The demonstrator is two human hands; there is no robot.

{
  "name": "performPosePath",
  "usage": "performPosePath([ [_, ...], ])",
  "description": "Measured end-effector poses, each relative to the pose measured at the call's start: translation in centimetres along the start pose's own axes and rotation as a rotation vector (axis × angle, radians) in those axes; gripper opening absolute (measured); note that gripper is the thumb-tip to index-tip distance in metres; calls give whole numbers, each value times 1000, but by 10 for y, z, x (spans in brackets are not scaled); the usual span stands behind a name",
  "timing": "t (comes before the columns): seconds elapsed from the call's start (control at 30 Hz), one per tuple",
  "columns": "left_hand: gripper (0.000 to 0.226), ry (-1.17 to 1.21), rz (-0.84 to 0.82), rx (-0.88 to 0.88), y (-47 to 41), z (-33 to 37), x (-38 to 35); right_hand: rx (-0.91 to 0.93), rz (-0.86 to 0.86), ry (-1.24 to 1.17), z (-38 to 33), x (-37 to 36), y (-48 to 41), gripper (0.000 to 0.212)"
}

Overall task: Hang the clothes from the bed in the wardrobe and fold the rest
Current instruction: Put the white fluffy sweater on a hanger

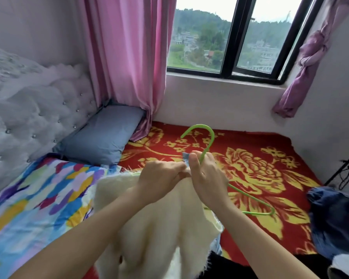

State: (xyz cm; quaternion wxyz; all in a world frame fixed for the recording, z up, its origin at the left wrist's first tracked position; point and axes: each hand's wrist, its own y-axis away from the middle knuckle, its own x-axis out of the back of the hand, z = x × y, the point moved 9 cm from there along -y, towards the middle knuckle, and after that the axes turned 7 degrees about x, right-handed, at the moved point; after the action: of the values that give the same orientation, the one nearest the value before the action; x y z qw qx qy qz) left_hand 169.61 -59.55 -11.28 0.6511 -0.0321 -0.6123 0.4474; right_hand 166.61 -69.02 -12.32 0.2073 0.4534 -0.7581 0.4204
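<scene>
The slim green hanger is showing a smooth, glossy, plastic-looking coat. The cream fluffy garment is looking like long-piled, fuzzy cloth. The red and yellow flowered blanket is lying matt and soft, and the grey-blue pillow is showing smooth fabric. The pale tufted headboard is gleaming with shiny studs.

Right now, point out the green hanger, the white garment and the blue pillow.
green hanger (199,126): head view, top of its hook.
white garment (149,228): head view, its hanging front.
blue pillow (103,135): head view, its top face.
</scene>
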Motion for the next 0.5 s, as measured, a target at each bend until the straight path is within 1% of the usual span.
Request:
performPosePath([
  [0.03, 55, 24, -31, 40, 1, -5, -2, 25, -40, -25, -3, -4, -4, 115],
  [0.1, 59, 31, -43, 43, 2, -10, 0, 77, -130, -85, -7, -6, -9, 105],
  [0.13, 58, 15, -26, 30, 2, -12, 5, 130, -169, -107, -8, -4, -12, 106],
  [0.17, 61, 4, -7, 32, 1, -15, 11, 195, -163, -111, -9, 3, -11, 109],
  [0.2, 66, 2, 4, 61, -2, -24, 16, 274, -78, -83, -11, 18, -11, 104],
  [0.23, 71, 5, 24, 109, -4, -35, 23, 352, 85, -21, -11, 42, -9, 86],
  [0.27, 72, 19, 63, 166, -5, -48, 32, 396, 308, 31, -4, 68, -1, 63],
  [0.3, 68, 36, 109, 220, -5, -61, 42, 396, 483, 47, 9, 86, 11, 45],
  [0.33, 63, 50, 152, 256, -6, -71, 52, 364, 567, 19, 21, 94, 21, 36],
  [0.37, 59, 68, 179, 275, -7, -77, 60, 329, 579, -36, 32, 91, 29, 33],
  [0.4, 57, 86, 190, 269, -9, -78, 66, 315, 545, -83, 39, 80, 36, 32],
  [0.5, 57, 131, 226, 230, -19, -77, 80, 349, 389, -120, 33, 35, 53, 36],
])
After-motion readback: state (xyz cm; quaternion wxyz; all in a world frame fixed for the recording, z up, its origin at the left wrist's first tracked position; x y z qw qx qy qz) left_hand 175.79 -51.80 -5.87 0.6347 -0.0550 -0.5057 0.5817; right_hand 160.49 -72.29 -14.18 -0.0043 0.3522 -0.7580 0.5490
